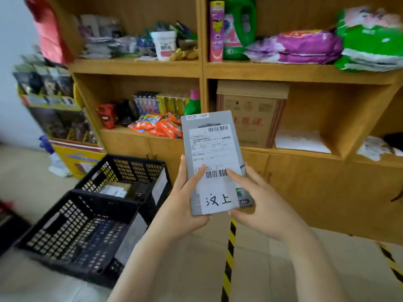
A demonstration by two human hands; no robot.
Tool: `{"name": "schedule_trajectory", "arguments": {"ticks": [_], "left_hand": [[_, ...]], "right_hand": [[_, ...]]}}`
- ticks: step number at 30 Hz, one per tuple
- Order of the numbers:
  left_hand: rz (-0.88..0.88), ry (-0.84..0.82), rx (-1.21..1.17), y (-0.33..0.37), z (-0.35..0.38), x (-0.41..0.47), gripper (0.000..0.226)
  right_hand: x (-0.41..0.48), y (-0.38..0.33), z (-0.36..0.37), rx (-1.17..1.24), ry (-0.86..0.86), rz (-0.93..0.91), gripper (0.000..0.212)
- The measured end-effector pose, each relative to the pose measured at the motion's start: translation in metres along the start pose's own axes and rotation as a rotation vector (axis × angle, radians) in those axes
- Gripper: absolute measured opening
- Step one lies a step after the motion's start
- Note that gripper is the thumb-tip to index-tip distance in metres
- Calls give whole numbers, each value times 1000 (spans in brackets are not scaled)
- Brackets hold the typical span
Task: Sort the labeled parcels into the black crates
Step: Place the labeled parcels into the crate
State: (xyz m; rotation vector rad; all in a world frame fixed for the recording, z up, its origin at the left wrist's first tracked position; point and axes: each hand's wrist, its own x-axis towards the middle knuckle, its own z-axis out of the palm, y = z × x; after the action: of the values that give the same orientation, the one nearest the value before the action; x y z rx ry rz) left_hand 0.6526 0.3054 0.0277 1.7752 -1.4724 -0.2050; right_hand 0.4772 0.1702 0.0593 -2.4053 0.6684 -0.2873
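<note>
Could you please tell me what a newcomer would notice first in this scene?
The grey parcel, held upright in the middle by the left hand and right hand, draws the eye, and its white label bears large handwritten characters. Lower left on the floor stand two black lattice bins, the near crate and the far crate. Behind them, wooden shelves are crowded with colourful goods.

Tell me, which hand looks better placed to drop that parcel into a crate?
Probably the left hand: it grips the parcel, and both black crates sit on its side.
</note>
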Motion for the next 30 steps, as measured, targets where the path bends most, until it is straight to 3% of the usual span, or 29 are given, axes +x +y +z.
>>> {"name": "schedule_trajectory", "arguments": {"ticks": [8,20,30], "left_hand": [[-256,164,21,-99,-32,6,102],[-589,408,127,-215,-56,131,107],[-842,465,119,-317,-85,179,111]], "right_hand": [[147,-12,56,19,-269,-183,84],[398,-16,70,6,-537,-417,82],[545,-23,149,42,-714,-484,82]]}}
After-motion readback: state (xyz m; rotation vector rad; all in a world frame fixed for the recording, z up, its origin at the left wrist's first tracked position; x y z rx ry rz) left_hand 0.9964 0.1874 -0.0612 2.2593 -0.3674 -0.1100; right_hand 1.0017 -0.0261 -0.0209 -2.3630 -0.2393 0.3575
